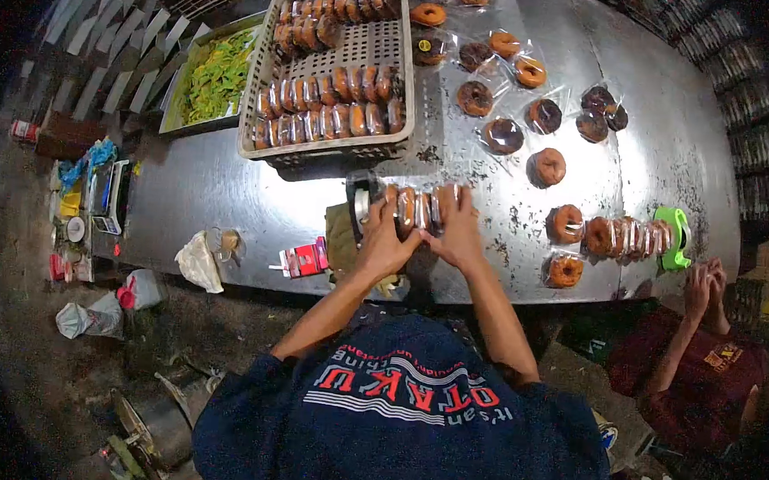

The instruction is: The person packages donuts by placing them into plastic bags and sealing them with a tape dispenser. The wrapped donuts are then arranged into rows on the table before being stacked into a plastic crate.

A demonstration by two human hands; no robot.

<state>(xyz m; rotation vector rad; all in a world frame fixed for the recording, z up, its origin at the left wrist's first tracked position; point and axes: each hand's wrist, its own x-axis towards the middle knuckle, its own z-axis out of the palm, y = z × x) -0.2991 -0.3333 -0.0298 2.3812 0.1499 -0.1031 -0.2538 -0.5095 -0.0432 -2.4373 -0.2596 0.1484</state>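
A short row of plastic-wrapped donuts (421, 210) stands on edge on the metal table in front of me. My left hand (388, 243) grips the row's left end, and my right hand (455, 234) is closed around its right end. Both thumbs come together at the near side. Against the left end of the row is a black tape dispenser (362, 201), partly covered by my left fingers. A dark olive cloth (341, 237) lies beside my left wrist, with a red and white packet (304, 259) to its left.
A perforated plastic crate (410, 110) of packed donuts sits at the back. Loose wrapped donuts (504, 135) spread across the right half. Another donut row (627, 238) lies by a green tape dispenser (673, 238), near a co-worker's hands (706, 286). A leaf-filled tray (174, 108) is back left.
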